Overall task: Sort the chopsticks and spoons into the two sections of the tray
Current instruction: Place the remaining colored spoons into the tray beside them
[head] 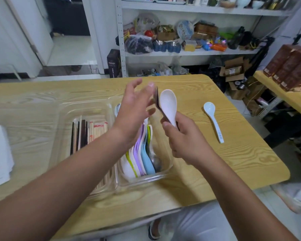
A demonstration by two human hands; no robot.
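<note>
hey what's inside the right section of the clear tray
Stacked spoons: white, green-edged, purple, blue, one metal. The left hand and forearm cover that section's far part, so anything there is hidden.

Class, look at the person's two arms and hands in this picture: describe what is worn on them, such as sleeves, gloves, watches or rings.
Nothing is worn on either. The left hand and right hand are bare, without gloves, and no rings show. Both forearms are uncovered up to the picture's edge, with no sleeves, watch or bracelet in view.
</note>
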